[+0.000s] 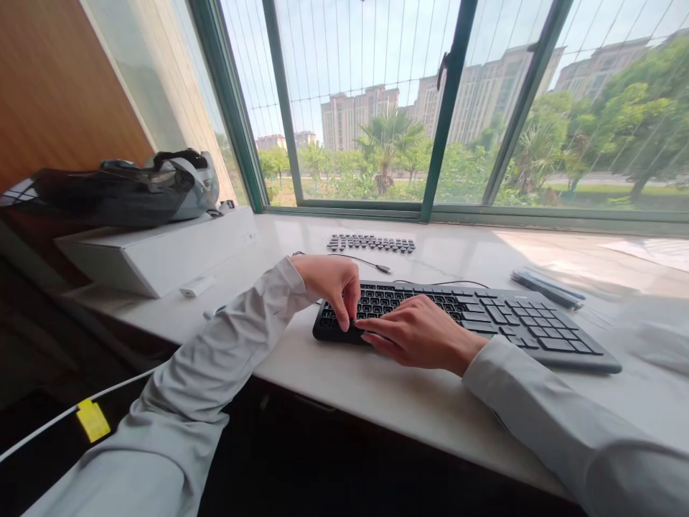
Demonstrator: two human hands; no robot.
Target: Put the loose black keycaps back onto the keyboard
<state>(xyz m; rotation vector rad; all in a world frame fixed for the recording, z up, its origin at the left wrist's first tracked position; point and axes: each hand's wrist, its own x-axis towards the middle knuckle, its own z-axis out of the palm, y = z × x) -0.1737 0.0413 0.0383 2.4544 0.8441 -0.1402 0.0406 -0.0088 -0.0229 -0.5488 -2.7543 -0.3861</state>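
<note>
A black keyboard (549,332) lies on the windowsill-like white counter. Its left side shows bare key sockets without caps, while the right side has its keycaps on. At the keyboard's front left corner my left hand (334,283) is bent down, thumb and fingertips pinched together. Whatever is between those fingertips is too small to make out. From the right, my right hand (417,332) rests low over the front of the keyboard, index finger and thumb stretched out and slightly apart. Its index fingertip is close beside the left fingertips. Loose black keycaps (371,244) lie in rows behind the keyboard.
A USB cable plug (383,269) lies between keycaps and keyboard. Slim dark objects (547,289) sit behind the keyboard's right end. At left, a white box (156,251) carries a black bag (123,194); a small white item (198,287) lies beside it. A window stands behind.
</note>
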